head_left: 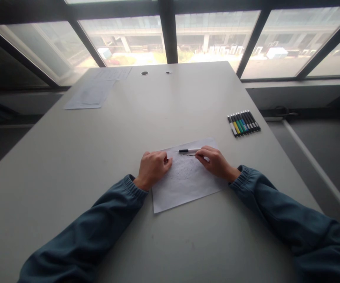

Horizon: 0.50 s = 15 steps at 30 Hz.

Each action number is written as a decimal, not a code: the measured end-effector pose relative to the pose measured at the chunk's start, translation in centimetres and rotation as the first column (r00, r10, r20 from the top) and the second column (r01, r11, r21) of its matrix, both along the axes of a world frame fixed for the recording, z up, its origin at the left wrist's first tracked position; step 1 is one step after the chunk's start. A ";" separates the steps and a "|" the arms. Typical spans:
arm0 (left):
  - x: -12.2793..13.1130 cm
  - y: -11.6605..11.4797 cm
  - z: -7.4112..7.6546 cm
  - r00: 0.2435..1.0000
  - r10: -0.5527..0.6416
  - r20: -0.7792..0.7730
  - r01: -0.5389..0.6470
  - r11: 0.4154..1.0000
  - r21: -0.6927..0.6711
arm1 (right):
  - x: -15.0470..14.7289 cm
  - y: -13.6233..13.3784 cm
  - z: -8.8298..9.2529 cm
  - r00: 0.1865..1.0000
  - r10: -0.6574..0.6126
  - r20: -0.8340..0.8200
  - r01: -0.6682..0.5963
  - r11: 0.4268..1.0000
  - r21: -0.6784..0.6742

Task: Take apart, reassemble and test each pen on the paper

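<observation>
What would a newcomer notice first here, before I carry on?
A white sheet of paper lies at the near middle of the grey table. The left hand rests curled on its left edge, and the right hand seems to pinch a white pen with a black cap. To the right, a neat row of coloured markers lies near the table's edge, and more papers sit at the far left.

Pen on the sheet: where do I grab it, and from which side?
Pinch the pen on its white barrel, coming from the right, where the right hand touches its end. It lies flat across the paper, black cap pointing toward the left hand.
</observation>
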<state>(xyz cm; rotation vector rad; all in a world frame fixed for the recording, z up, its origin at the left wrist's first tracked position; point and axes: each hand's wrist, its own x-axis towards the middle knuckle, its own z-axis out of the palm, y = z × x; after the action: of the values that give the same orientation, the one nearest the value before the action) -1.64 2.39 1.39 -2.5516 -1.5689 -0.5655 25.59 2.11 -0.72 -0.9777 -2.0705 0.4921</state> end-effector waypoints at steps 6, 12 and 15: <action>0.3 0.0 0.1 0.999 -0.034 0.027 0.035 0.998 -0.046 | 0.0 0.0 0.2 1.000 -0.001 -0.003 0.001 1.000 -0.002; 0.4 -0.2 0.2 0.969 -0.181 0.170 0.183 0.983 0.001 | 0.0 0.0 0.1 1.000 -0.015 -0.001 0.015 1.000 -0.004; 0.5 -0.2 0.1 0.921 -0.261 0.291 0.265 0.964 0.026 | 0.0 0.0 0.1 1.000 -0.017 -0.011 0.017 1.000 0.002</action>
<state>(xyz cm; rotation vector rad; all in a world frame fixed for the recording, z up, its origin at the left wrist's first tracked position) -1.12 2.17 1.50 -2.8160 -1.3070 -1.0053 25.61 2.14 -0.62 -0.9882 -2.0516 0.4854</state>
